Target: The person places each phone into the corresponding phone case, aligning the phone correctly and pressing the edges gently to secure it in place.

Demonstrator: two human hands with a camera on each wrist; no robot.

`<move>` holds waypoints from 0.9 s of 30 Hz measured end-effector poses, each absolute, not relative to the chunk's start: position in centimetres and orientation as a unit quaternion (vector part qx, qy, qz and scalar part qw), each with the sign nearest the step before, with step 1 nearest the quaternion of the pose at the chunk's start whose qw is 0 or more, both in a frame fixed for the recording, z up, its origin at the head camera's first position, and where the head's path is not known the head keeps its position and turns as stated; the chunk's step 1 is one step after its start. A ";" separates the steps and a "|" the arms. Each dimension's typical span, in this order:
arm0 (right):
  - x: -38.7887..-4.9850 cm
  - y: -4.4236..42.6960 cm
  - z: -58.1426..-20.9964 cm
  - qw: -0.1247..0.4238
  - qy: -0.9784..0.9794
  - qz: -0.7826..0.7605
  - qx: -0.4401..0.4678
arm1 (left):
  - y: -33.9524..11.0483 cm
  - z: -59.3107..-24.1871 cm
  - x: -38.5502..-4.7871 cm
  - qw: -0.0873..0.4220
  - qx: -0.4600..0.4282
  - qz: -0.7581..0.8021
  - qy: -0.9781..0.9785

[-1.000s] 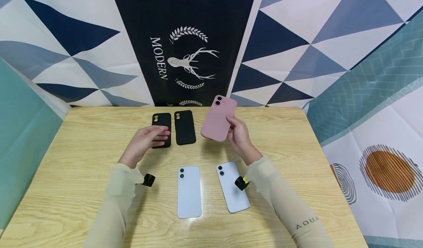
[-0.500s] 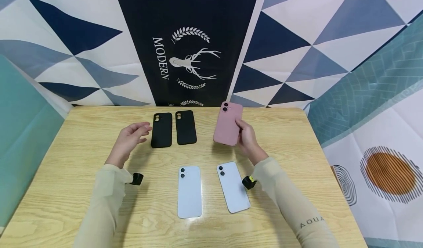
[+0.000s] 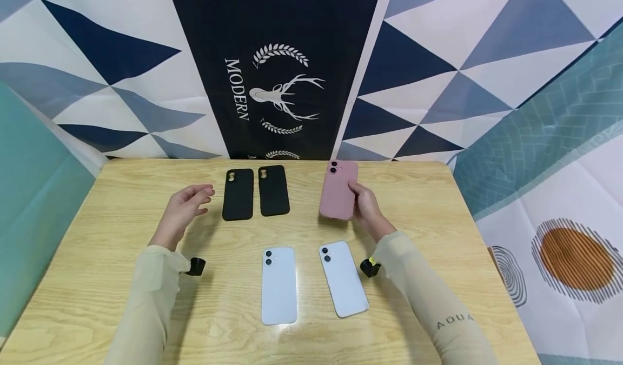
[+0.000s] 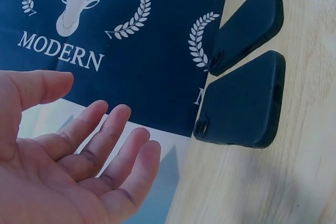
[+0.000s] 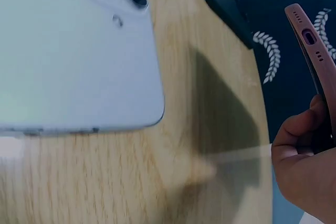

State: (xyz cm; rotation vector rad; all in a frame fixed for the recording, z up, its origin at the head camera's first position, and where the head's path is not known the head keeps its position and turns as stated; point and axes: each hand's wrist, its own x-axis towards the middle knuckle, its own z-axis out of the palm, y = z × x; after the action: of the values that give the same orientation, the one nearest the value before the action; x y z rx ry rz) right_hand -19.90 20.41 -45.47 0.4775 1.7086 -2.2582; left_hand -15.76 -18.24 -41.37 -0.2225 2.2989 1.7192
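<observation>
My right hand (image 3: pixel 368 207) grips a phone in a pink case (image 3: pixel 337 191) by its right edge, raised near the table's back edge. Dark lenses show in its camera opening. The right wrist view shows the pink case's bottom edge (image 5: pixel 310 36), with its port opening. My left hand (image 3: pixel 181 212) hovers at the left with nothing in it. In the left wrist view, its fingers (image 4: pixel 118 124) spread loosely. The nearest things to it are two black phone cases (image 3: pixel 238 194), lying side by side, apart from the fingers.
A white phone (image 3: pixel 279 285) lies straight at the front middle of the wooden table (image 3: pixel 92 278). Another white phone (image 3: pixel 343 279), tilted, lies to its right. A patterned cloth (image 3: pixel 413 73) hangs behind the back edge.
My left hand has moved left, away from above the left black case. My right hand has shifted the pink-cased phone to the right and lower, turning it more upright in the head view.
</observation>
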 end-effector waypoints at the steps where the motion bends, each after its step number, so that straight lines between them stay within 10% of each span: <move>1: -20.0 20.5 -45.6 0.139 0.594 -0.775 0.165 | -18.3 -41.4 -15.8 0.131 -0.078 0.593 0.791; 27: -23.3 19.7 -48.3 0.195 0.676 -0.681 0.205 | -18.4 -42.0 -16.0 0.130 -0.095 0.598 0.785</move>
State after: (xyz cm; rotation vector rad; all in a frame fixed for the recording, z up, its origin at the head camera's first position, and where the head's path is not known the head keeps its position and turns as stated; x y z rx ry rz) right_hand -23.29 19.69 -48.34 0.5754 1.8942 -1.9084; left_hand -15.97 -18.43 -42.00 -0.2763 2.2805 1.7375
